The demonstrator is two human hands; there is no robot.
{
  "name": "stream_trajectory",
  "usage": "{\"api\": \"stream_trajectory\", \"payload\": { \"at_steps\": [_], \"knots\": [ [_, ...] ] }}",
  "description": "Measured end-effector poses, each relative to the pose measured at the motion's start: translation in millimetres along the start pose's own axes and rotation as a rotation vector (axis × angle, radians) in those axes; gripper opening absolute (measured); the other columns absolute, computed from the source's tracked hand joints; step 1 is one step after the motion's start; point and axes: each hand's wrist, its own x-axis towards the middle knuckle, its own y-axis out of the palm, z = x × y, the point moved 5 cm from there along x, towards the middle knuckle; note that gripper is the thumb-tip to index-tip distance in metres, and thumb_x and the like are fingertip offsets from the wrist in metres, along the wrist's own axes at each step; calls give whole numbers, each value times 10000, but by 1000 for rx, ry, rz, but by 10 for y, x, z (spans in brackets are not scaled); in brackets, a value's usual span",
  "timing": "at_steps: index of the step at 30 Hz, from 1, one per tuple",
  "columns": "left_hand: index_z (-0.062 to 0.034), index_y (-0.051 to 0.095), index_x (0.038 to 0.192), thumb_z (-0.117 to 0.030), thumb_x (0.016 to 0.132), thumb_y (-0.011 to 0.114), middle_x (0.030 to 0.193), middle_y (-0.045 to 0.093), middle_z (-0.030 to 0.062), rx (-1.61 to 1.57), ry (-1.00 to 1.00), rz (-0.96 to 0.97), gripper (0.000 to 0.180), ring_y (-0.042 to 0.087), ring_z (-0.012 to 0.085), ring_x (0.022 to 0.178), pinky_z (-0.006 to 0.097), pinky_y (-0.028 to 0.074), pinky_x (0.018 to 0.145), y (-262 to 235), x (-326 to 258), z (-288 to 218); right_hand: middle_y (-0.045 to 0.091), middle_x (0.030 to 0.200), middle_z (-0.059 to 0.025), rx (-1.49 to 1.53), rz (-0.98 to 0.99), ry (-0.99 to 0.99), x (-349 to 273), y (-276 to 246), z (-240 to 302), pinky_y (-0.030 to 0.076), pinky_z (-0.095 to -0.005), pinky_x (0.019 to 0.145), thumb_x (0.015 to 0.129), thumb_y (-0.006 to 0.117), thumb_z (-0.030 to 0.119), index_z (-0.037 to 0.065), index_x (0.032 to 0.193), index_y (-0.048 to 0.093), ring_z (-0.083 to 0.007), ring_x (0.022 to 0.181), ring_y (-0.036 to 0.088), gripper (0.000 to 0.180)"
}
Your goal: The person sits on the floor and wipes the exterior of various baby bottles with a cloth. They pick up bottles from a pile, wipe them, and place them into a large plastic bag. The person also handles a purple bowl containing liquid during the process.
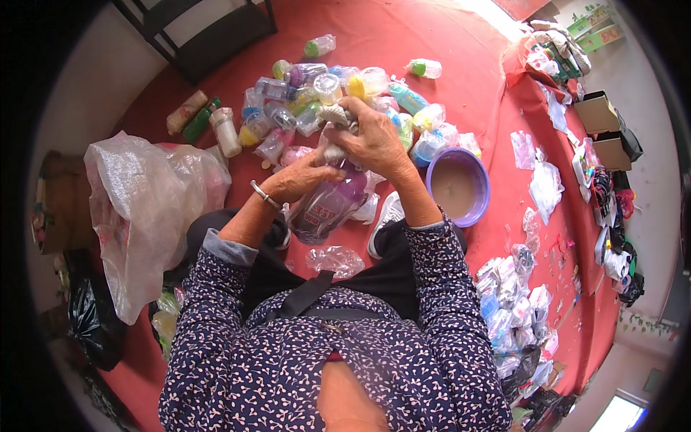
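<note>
Between my knees hangs a large clear plastic bottle [322, 209], purple-tinted near its top and with red print, its base tilted toward me. My left hand [306, 178] is wrapped round its upper part. Closed over the bottle's top end, my right hand [373, 137] grips a crumpled whitish cloth [334, 115]. The fingers of my right hand partly hide the bottle's neck. Just beyond both hands lies a pile of plastic bottles [327, 88] with yellow, blue, green and pink parts. A crumpled clear plastic piece [335, 261] rests on the floor below the bottle.
A purple basin [430, 176] of murky water stands right of my hands. To the left is a large translucent sack [144, 209]. Plastic waste [515, 309] is heaped at the lower right. A black metal rack [223, 39] stands at the far left, on red floor covering [403, 36].
</note>
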Motion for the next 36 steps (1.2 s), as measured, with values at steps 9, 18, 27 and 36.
{"api": "stream_trajectory", "payload": {
  "at_steps": [9, 18, 27, 36],
  "knots": [
    [2, 520, 1063, -123, 859, 498, 1015, 488, 47, 406, 497, 47, 240, 479, 108, 919, 244, 409, 831, -52, -55, 65, 633, 732, -147, -454, -417, 216, 124, -560, -492, 491, -390, 610, 762, 630, 179, 36, 982, 561, -284, 698, 642, 271],
    [-41, 548, 997, -110, 821, 528, 980, 538, 51, -389, 28, -20, 190, 511, 141, 925, 273, 422, 827, -297, 165, 465, 547, 862, -154, -127, -183, -262, 35, -182, 62, 454, -367, 696, 730, 601, 86, 39, 967, 556, -292, 788, 563, 246],
    [-38, 524, 1066, -234, 853, 520, 1013, 590, 67, -816, 119, -99, 289, 579, 167, 930, 321, 470, 839, -332, 7, -78, 579, 911, -115, 685, -590, 282, -10, -751, -617, 554, -300, 632, 852, 505, 43, 3, 995, 530, -199, 743, 618, 150],
    [-2, 453, 1178, -171, 815, 529, 1090, 539, 63, -292, 329, -195, 407, 519, 137, 993, 281, 410, 882, -216, -4, -197, 504, 914, -122, -77, -295, -349, 134, -205, 359, 440, -324, 763, 674, 586, -2, 31, 945, 577, -250, 868, 534, 273]
  ]
}}
